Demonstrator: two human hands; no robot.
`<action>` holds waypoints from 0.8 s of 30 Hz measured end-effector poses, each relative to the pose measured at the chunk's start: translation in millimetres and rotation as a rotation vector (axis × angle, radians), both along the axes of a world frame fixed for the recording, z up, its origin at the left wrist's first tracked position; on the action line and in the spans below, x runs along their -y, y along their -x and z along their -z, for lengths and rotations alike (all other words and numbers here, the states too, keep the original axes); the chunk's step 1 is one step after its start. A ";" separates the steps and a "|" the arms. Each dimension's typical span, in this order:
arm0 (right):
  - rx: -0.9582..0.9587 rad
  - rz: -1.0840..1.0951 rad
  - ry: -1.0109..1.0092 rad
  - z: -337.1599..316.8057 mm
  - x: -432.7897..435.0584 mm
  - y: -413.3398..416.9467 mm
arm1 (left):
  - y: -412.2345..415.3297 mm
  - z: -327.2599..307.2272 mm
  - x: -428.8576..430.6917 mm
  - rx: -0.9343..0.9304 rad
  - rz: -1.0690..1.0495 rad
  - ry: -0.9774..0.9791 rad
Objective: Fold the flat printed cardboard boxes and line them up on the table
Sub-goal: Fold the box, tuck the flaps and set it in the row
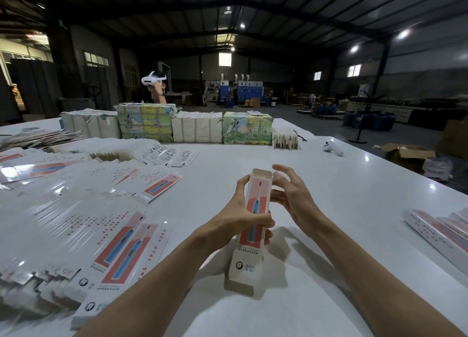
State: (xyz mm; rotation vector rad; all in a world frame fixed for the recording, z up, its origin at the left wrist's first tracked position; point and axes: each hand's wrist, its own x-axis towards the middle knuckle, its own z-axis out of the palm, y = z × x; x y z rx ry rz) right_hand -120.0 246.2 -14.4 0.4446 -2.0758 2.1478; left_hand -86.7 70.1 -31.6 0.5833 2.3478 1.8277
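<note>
A long narrow printed box (pixel 253 225), white with a red panel and a blue toothbrush picture, stands tilted over the white table (pixel 329 190), both end flaps open. My left hand (pixel 243 216) grips its middle from the left, fingers wrapped round it. My right hand (pixel 291 192) is at the box's upper right side, fingers spread and loosely bent near the top flap. Flat printed boxes (pixel 83 230) lie fanned in overlapping rows across the left of the table. Folded boxes (pixel 440 230) lie side by side at the right edge.
Bundled stacks of cartons (pixel 167 125) form a wall along the table's far side, with a person wearing a white headset (pixel 154 80) behind them. A white controller (pixel 333 148) lies at the far right. Cardboard boxes (pixel 407 154) sit on the floor beyond the right edge.
</note>
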 end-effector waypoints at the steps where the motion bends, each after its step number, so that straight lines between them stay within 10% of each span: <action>1: -0.016 0.030 -0.030 0.7 -2.4 0.9 | -0.7 0.0 0.1 0.007 0.032 0.011; 7: -0.229 0.103 -0.172 3.2 -7.2 -1.8 | -1.6 2.0 1.1 0.068 0.101 0.015; 24: 0.171 -0.055 0.190 -8.5 -13.5 0.6 | 0.3 9.8 -4.0 -0.042 0.040 0.043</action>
